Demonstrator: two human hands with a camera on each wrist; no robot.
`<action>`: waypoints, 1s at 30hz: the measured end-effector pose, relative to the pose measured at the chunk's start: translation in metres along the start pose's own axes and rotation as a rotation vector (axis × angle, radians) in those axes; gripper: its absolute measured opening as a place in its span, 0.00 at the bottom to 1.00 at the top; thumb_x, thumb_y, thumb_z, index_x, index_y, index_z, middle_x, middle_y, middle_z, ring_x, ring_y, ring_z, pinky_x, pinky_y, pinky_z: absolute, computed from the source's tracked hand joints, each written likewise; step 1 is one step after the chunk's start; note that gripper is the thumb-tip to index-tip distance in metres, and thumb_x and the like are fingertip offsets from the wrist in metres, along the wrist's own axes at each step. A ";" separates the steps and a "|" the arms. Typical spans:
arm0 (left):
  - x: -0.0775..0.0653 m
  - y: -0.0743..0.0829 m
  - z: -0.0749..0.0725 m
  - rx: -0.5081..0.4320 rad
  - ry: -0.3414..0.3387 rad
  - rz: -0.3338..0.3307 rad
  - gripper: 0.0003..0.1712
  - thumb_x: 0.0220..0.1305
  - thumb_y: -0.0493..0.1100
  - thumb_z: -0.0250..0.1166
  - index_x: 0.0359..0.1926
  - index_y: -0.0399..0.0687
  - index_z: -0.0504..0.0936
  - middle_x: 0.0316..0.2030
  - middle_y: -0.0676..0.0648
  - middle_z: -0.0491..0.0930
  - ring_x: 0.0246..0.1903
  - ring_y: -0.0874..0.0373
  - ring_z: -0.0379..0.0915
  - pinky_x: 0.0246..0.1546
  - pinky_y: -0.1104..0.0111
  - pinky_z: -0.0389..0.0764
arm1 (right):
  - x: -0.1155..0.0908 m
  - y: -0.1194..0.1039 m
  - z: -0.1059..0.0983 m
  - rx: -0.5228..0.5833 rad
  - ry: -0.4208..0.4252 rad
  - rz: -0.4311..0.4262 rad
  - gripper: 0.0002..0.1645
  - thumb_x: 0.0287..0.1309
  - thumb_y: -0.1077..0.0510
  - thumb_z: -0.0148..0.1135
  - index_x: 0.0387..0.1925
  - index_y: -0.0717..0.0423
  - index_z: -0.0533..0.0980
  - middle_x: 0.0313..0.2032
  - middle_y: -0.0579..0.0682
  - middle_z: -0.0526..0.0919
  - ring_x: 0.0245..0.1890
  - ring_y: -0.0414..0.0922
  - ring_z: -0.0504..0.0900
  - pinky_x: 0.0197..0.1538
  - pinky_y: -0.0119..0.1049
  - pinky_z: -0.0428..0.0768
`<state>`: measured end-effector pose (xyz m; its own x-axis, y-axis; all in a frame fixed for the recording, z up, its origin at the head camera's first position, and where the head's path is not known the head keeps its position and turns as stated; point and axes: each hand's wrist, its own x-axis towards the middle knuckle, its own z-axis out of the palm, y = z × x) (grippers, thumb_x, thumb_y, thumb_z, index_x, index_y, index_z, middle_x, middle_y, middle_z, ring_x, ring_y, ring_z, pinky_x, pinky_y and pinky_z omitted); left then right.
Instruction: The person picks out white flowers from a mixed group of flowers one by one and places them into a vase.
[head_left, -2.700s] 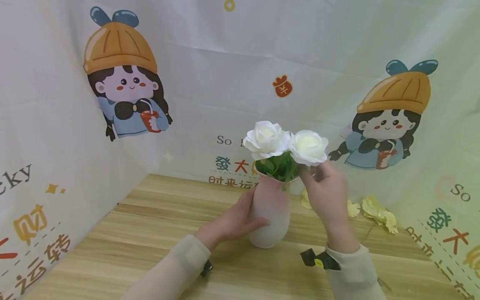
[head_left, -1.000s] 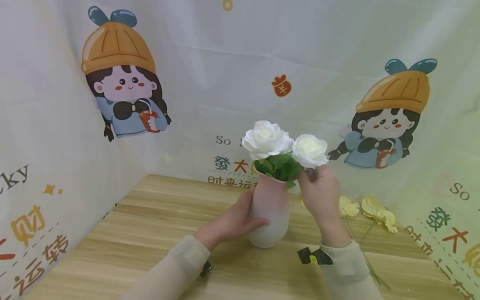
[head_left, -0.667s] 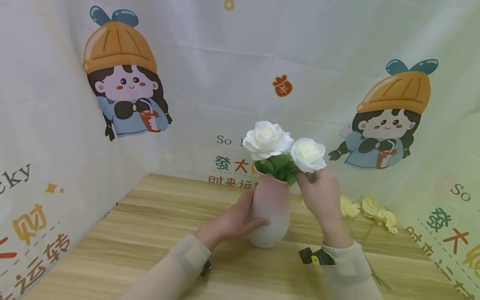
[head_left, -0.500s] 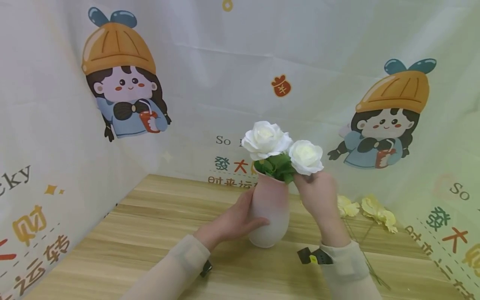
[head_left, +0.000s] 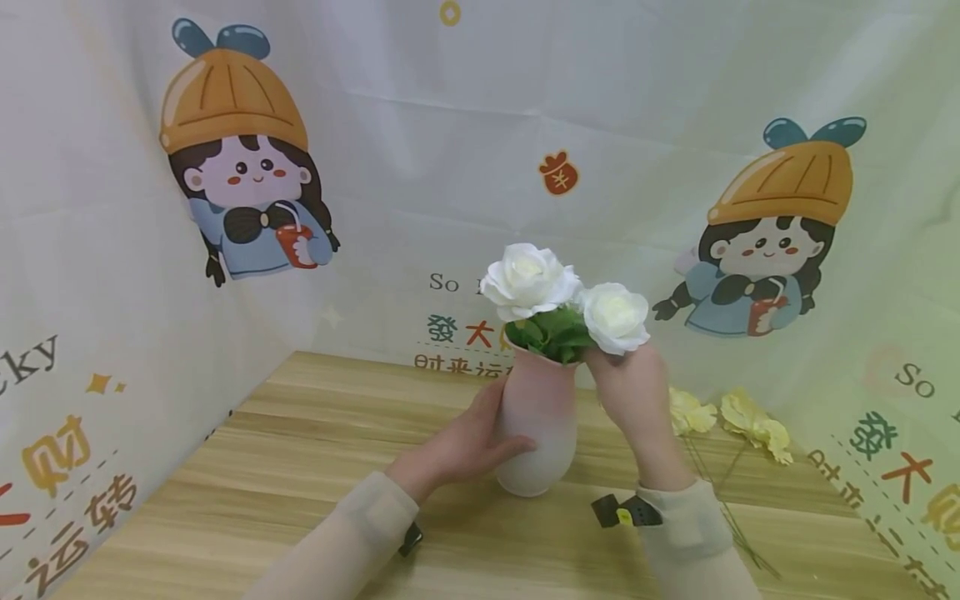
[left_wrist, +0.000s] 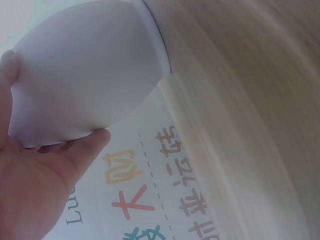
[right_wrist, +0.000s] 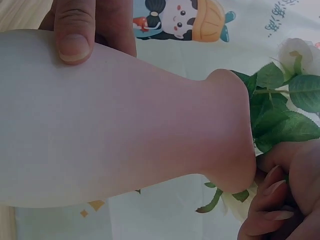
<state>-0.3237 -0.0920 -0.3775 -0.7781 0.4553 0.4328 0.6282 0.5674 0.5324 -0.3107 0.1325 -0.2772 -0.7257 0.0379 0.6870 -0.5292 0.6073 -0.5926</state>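
Observation:
A tall pink-to-white vase (head_left: 534, 429) stands upright on the wooden table. My left hand (head_left: 467, 440) grips its side, thumb across the front; the left wrist view shows that hand (left_wrist: 37, 185) against the vase's pale lower body (left_wrist: 87, 75). One white rose (head_left: 528, 282) rises from the vase with green leaves (head_left: 553, 333) under it. To its right, a second white rose (head_left: 615, 318) sits just above my right hand (head_left: 633, 396), which pinches its stem at the rim. In the right wrist view, curled right-hand fingers (right_wrist: 280, 192) touch the vase mouth; the stem is mostly hidden.
Pale yellow flowers (head_left: 756, 427) lie at the table's back right, their thin stems (head_left: 738, 525) reaching toward the front. A printed cloth (head_left: 420, 175) hangs behind and along both sides of the wooden table (head_left: 285, 450).
The right-hand rose has sunk lower toward the vase rim, with my right hand moving down and slightly left. My left hand has kept its grip on the vase.

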 end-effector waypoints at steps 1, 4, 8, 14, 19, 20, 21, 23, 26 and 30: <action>0.000 0.000 0.000 0.001 -0.001 0.001 0.57 0.65 0.60 0.66 0.75 0.34 0.41 0.66 0.35 0.56 0.61 0.50 0.61 0.62 0.55 0.69 | 0.000 0.001 -0.001 0.019 -0.002 0.005 0.20 0.61 0.54 0.64 0.51 0.61 0.77 0.41 0.59 0.83 0.37 0.51 0.79 0.38 0.53 0.81; -0.001 0.001 0.000 0.002 -0.003 0.010 0.57 0.65 0.60 0.66 0.75 0.35 0.41 0.66 0.35 0.56 0.61 0.50 0.60 0.63 0.55 0.68 | 0.001 0.004 -0.003 0.094 -0.009 0.023 0.23 0.61 0.53 0.65 0.55 0.58 0.76 0.45 0.57 0.82 0.42 0.49 0.79 0.43 0.53 0.81; -0.001 0.002 -0.002 -0.005 -0.005 0.014 0.58 0.65 0.61 0.65 0.76 0.37 0.40 0.67 0.36 0.56 0.62 0.50 0.60 0.63 0.55 0.68 | 0.003 0.002 -0.007 0.111 -0.039 0.043 0.22 0.60 0.52 0.66 0.54 0.56 0.76 0.44 0.55 0.82 0.41 0.48 0.78 0.42 0.50 0.80; 0.001 0.002 -0.001 -0.013 -0.012 0.011 0.59 0.65 0.63 0.64 0.76 0.39 0.39 0.67 0.37 0.56 0.61 0.52 0.60 0.63 0.56 0.68 | 0.003 -0.003 -0.015 0.072 -0.138 0.070 0.13 0.62 0.56 0.60 0.47 0.55 0.77 0.29 0.54 0.83 0.26 0.47 0.77 0.22 0.39 0.76; 0.003 0.000 0.002 -0.025 -0.014 0.015 0.59 0.64 0.65 0.64 0.76 0.39 0.39 0.67 0.37 0.56 0.61 0.52 0.60 0.63 0.56 0.68 | -0.001 0.001 -0.017 0.030 -0.123 0.023 0.10 0.66 0.54 0.58 0.44 0.54 0.78 0.27 0.53 0.81 0.23 0.46 0.74 0.20 0.38 0.74; 0.003 0.000 0.002 -0.026 -0.014 0.013 0.59 0.64 0.65 0.64 0.76 0.38 0.39 0.67 0.36 0.56 0.61 0.52 0.60 0.63 0.56 0.68 | -0.003 0.003 -0.017 0.020 -0.116 0.011 0.10 0.67 0.53 0.57 0.43 0.55 0.78 0.27 0.52 0.80 0.24 0.46 0.74 0.21 0.38 0.75; 0.003 0.000 0.003 -0.024 -0.015 0.010 0.59 0.64 0.64 0.64 0.76 0.37 0.39 0.67 0.36 0.56 0.62 0.51 0.60 0.63 0.56 0.68 | -0.004 0.005 -0.017 0.016 -0.106 -0.002 0.10 0.67 0.53 0.57 0.42 0.55 0.78 0.28 0.52 0.80 0.25 0.46 0.74 0.23 0.39 0.75; 0.002 -0.002 0.002 -0.028 -0.013 0.007 0.58 0.64 0.63 0.65 0.76 0.36 0.40 0.67 0.36 0.56 0.61 0.51 0.60 0.63 0.55 0.68 | -0.008 0.011 -0.016 0.007 -0.083 -0.033 0.10 0.68 0.54 0.57 0.42 0.55 0.79 0.30 0.51 0.80 0.27 0.45 0.75 0.27 0.40 0.76; -0.001 -0.005 0.001 -0.018 -0.013 -0.001 0.57 0.64 0.60 0.66 0.76 0.37 0.42 0.67 0.37 0.57 0.62 0.52 0.60 0.63 0.56 0.68 | -0.014 0.021 -0.017 -0.002 -0.066 -0.076 0.12 0.69 0.53 0.56 0.45 0.57 0.78 0.37 0.51 0.81 0.33 0.44 0.75 0.34 0.42 0.77; -0.009 -0.014 -0.006 0.031 -0.019 0.029 0.52 0.65 0.59 0.66 0.76 0.41 0.48 0.67 0.40 0.58 0.63 0.55 0.58 0.63 0.57 0.68 | -0.020 0.041 -0.022 -0.052 -0.151 -0.105 0.22 0.71 0.48 0.56 0.56 0.59 0.75 0.50 0.54 0.78 0.45 0.48 0.75 0.42 0.49 0.79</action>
<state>-0.3256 -0.1077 -0.3844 -0.7597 0.4843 0.4339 0.6502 0.5746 0.4971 -0.3082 0.1738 -0.3065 -0.7272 -0.1449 0.6709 -0.5851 0.6419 -0.4956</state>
